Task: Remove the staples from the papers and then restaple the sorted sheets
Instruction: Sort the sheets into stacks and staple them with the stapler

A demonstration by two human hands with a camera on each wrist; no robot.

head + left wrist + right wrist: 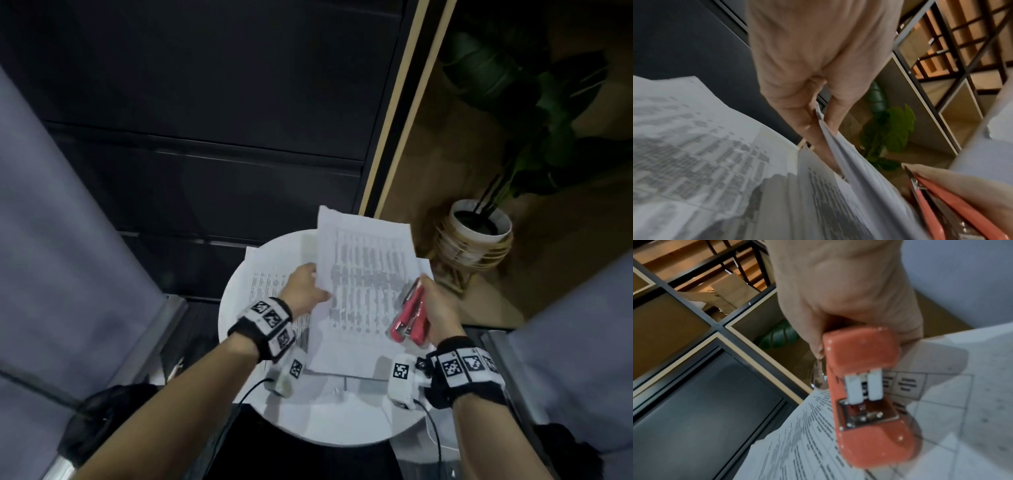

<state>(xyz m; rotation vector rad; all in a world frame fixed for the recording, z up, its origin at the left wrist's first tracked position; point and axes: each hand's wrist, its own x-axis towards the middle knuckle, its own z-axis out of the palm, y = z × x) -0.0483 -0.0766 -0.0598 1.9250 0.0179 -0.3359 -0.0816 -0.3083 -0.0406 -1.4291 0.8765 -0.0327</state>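
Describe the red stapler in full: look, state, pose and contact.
The red stapler is a small coral-red plastic body with metal inner parts. The right hand grips it, nose pointing away, at the right edge of the printed sheets. Its arms look slightly parted; blur hides whether it bites the paper.

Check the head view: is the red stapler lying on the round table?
No, the right hand grips the red stapler above the printed sheets.

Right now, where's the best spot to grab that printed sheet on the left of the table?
Probably its far left corner: the loose sheet lies flat on the round table, that corner juts past the rim, and the left hand covers its middle. Come from the left.
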